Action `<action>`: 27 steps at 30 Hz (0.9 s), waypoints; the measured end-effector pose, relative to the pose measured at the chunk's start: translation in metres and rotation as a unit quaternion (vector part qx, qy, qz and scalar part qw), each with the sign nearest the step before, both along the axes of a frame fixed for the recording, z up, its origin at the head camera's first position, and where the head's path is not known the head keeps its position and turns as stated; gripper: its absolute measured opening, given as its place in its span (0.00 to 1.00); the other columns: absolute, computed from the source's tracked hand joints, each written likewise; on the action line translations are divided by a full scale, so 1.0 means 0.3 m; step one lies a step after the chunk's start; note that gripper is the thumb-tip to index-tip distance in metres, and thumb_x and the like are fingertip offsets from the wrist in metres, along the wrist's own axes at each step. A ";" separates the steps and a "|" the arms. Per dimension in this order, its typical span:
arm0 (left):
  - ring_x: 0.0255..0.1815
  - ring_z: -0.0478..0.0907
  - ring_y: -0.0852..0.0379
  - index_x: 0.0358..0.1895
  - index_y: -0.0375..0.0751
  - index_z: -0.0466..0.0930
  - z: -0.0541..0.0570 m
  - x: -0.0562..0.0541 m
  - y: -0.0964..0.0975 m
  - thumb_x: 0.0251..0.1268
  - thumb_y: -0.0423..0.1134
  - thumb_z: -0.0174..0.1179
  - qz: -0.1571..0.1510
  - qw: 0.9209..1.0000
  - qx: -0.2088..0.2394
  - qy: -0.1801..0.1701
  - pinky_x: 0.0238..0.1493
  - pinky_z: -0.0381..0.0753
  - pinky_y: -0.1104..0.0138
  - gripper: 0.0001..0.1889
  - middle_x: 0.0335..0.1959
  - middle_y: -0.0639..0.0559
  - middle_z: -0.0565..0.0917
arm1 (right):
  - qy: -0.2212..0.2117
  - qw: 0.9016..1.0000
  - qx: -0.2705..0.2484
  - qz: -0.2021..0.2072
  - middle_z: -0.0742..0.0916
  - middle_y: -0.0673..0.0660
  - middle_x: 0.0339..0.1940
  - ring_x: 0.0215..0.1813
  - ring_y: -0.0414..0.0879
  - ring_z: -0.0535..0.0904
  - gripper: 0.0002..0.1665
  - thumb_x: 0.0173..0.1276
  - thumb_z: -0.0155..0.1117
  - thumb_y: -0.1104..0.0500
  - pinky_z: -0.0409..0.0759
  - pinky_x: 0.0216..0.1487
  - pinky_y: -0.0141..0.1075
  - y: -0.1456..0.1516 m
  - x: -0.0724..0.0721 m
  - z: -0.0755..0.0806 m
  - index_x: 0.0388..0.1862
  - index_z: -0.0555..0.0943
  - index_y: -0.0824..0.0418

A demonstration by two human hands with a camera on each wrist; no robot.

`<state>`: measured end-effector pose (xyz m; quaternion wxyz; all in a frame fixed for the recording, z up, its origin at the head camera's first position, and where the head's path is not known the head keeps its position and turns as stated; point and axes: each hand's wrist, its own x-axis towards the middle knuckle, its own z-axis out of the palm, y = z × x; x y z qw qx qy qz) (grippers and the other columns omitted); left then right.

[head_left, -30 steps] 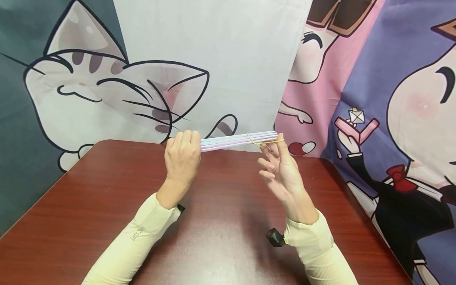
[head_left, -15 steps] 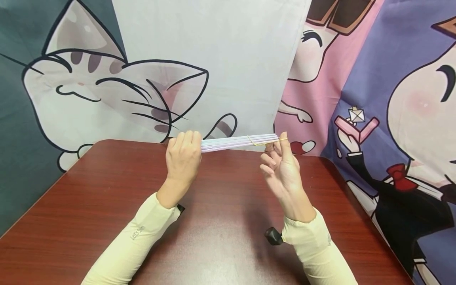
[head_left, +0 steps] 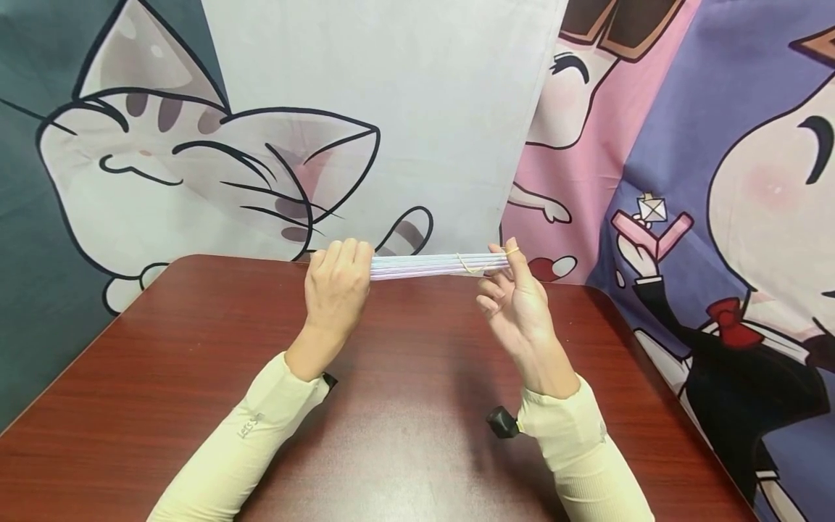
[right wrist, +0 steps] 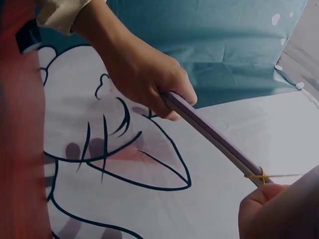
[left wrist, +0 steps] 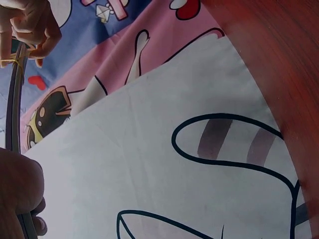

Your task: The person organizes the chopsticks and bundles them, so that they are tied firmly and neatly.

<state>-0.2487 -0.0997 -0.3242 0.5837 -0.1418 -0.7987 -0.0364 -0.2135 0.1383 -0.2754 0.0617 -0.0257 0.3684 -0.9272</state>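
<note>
Above the table, a bundle of several thin pale blue and lilac sticks (head_left: 424,267) is held nearly level. My left hand (head_left: 338,286) grips its left end with fingers curled round it. A thin yellow rubber band (head_left: 471,270) loops round the bundle near its right end. There my right hand (head_left: 518,312) holds part of the band stretched over its thumb, with fingertips behind the sticks. In the right wrist view, the band (right wrist: 261,176) crosses the sticks (right wrist: 214,134) and a strand runs off to the right. The left wrist view shows the bundle (left wrist: 15,99) edge-on.
A reddish-brown table (head_left: 391,406) lies beneath both hands. Behind it hangs a cloth backdrop (head_left: 443,109) with a cartoon cat and other figures. A small black device (head_left: 502,422) sits at the right wrist.
The bundle's right end has dipped slightly, so it lies more level. My right thumb moved outward with the band, then back in against the stick ends. The left hand keeps its grip.
</note>
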 end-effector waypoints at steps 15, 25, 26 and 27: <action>0.24 0.67 0.46 0.25 0.38 0.67 0.004 -0.001 -0.001 0.74 0.34 0.48 -0.003 1.000 -0.023 0.013 0.27 0.62 0.58 0.14 0.20 0.46 0.68 | 0.050 0.971 0.232 0.042 0.84 0.47 0.38 0.22 0.38 0.69 0.10 0.72 0.59 0.62 0.62 0.24 0.29 0.086 -0.032 0.015 0.42 0.87 0.53; 0.24 0.66 0.47 0.24 0.39 0.66 0.003 0.005 0.007 0.70 0.26 0.45 -0.015 0.998 -0.049 0.027 0.26 0.61 0.60 0.14 0.20 0.47 0.67 | 0.114 0.917 0.381 -0.003 0.89 0.45 0.34 0.29 0.38 0.73 0.11 0.67 0.67 0.62 0.68 0.30 0.30 0.140 -0.064 0.009 0.32 0.91 0.47; 0.24 0.66 0.47 0.23 0.39 0.66 0.002 0.006 0.008 0.70 0.25 0.45 -0.016 0.998 -0.052 0.027 0.26 0.61 0.60 0.14 0.20 0.47 0.67 | 0.122 0.906 0.406 -0.013 0.89 0.44 0.35 0.32 0.38 0.75 0.10 0.66 0.68 0.61 0.69 0.32 0.32 0.141 -0.064 0.010 0.31 0.90 0.45; 0.24 0.67 0.47 0.24 0.39 0.66 0.003 0.008 0.010 0.70 0.25 0.44 -0.017 0.998 -0.054 0.026 0.26 0.61 0.60 0.14 0.20 0.47 0.67 | 0.131 0.894 0.428 -0.023 0.90 0.43 0.34 0.35 0.38 0.77 0.11 0.64 0.69 0.60 0.69 0.33 0.33 0.142 -0.065 0.009 0.30 0.90 0.43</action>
